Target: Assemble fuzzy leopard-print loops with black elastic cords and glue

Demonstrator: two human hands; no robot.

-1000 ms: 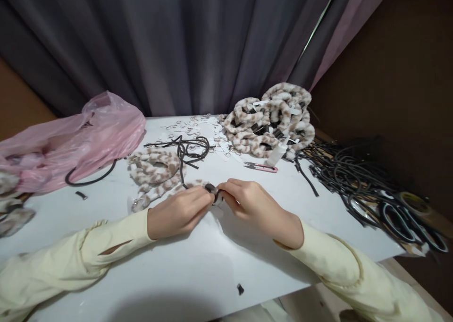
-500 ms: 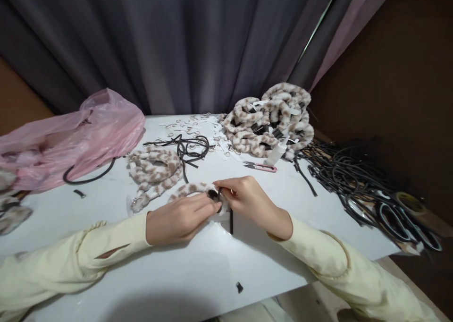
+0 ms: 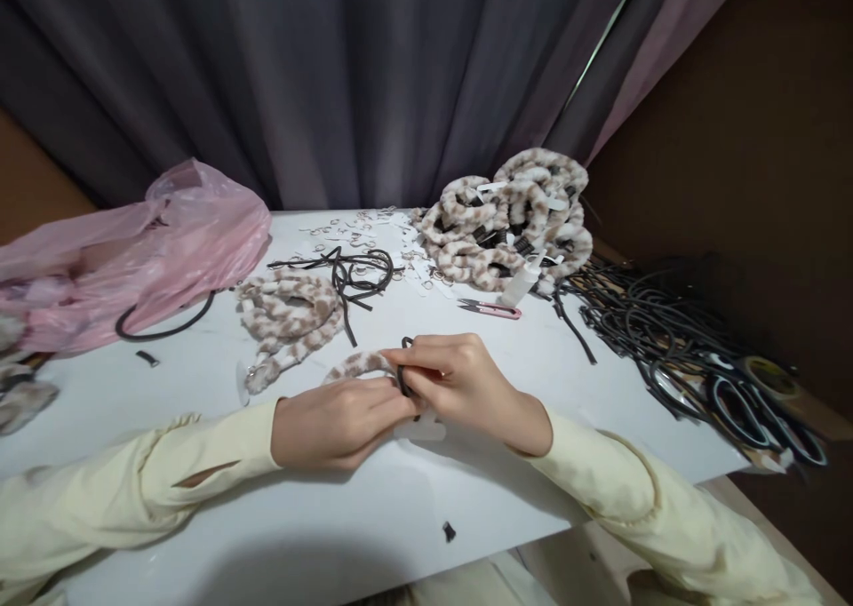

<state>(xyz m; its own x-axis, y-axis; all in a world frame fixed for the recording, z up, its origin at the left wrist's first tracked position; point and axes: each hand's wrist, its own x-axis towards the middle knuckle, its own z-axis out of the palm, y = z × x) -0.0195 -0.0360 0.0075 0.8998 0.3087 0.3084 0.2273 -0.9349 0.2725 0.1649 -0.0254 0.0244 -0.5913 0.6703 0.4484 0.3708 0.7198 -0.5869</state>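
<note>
Pinching the thin black cord [image 3: 402,380] with the right hand [image 3: 470,382], now bent into a raised loop, no longer trailing beside the brown-and-white plush strap [image 3: 360,365]! Gripping that strap's end in the left hand [image 3: 341,421], over the white tabletop [image 3: 373,504]; beyond the strap, dark grey-purple pleated curtains [image 3: 299,82].

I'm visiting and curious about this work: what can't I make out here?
Head view:
Hidden by left hand and right hand: whether furry strip touches black cord.
Veiled by plastic: contents of pink bag.
Cut by left edge: fluffy piece.
Too small: exact shapes of metal bits.
</note>
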